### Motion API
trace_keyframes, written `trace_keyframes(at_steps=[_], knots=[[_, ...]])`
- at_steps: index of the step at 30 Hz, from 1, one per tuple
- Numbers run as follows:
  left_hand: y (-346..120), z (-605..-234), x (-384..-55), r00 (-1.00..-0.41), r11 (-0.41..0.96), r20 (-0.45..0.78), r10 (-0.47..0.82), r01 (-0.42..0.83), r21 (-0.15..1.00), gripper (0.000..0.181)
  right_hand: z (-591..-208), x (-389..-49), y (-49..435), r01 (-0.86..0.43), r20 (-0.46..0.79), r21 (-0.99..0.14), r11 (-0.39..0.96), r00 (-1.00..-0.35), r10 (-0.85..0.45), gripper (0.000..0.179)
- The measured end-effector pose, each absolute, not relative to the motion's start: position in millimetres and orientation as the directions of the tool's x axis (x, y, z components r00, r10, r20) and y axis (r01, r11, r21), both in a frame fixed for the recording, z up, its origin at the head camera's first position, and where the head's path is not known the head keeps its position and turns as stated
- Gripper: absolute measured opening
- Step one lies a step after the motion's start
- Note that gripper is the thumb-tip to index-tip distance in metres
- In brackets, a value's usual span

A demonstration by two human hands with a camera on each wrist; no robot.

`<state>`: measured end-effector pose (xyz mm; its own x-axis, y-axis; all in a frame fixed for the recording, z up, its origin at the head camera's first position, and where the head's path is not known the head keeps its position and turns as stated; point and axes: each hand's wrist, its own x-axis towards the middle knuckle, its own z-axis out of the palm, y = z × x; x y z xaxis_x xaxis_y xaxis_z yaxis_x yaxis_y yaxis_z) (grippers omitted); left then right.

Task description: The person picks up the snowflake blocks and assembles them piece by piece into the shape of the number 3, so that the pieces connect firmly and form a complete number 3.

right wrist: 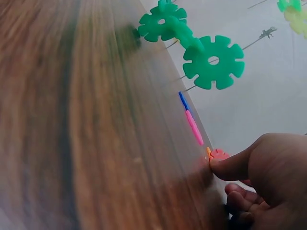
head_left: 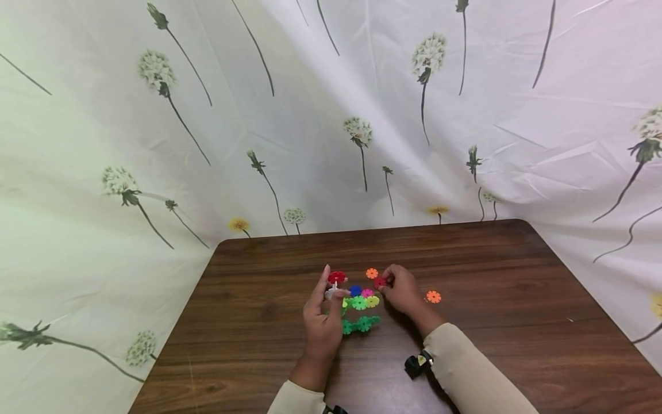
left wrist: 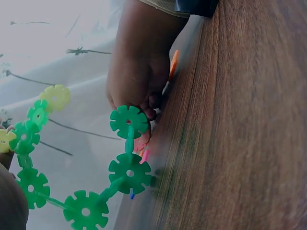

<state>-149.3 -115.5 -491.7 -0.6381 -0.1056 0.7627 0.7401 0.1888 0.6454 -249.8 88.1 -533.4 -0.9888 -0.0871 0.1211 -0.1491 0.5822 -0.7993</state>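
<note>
My left hand (head_left: 322, 329) holds a chain of notched plastic discs between thumb and fingers. A red disc (head_left: 337, 277) tops the chain, with a white disc below it; light green discs (head_left: 358, 302) and dark green discs (head_left: 364, 324) hang out to the right. In the left wrist view the green discs (left wrist: 85, 211) curve in a loop above the table. My right hand (head_left: 404, 292) pinches another red disc (head_left: 380, 282) at the tabletop, right of the chain. In the right wrist view, thumb and finger grip this red disc (right wrist: 219, 154), partly hidden by the thumb.
Loose on the brown wooden table (head_left: 258, 310) lie a blue disc (head_left: 355, 290), a pink disc (head_left: 367, 292) and an orange disc (head_left: 372, 273) near the hands. Another orange disc (head_left: 433, 296) lies beyond the right wrist. A flower-printed cloth (head_left: 310, 115) hangs behind the table.
</note>
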Motion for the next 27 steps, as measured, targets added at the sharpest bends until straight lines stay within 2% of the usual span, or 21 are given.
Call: trace_keyframes(at_steps=[3,8,11,14,19,27], knots=[[-116,-492,-150,-0.620,0.193,0.776,-0.111,0.753,0.629,0.063,-533,-249,90,-0.151,0.117,-0.831,0.536,-0.988,-0.097,0.019],[-116,-493,-153,-0.556,0.193,0.826,-0.093,0.804,0.563,0.061,-534,-251,94,-0.197,0.151,-0.847,0.494,-0.980,-0.133,0.014],[-117,-494,-154,-0.530,0.195,0.844,-0.085,0.822,0.535,0.060,-531,-252,96,-0.225,0.162,-0.846,0.484,-0.972,-0.169,0.021],[-117,-493,-154,-0.528,0.204,0.845,-0.083,0.821,0.533,0.061,-525,-251,98,-0.222,0.141,-0.857,0.465,-0.969,-0.203,0.027],[-117,-492,-154,-0.546,0.201,0.834,-0.082,0.810,0.551,0.060,-511,-248,100,-0.253,0.149,-0.876,0.409,-0.951,-0.270,0.027],[-117,-492,-152,-0.570,0.172,0.817,-0.086,0.799,0.576,0.059,-465,-228,97,-0.270,0.168,-0.926,0.263,-0.920,-0.353,0.031]])
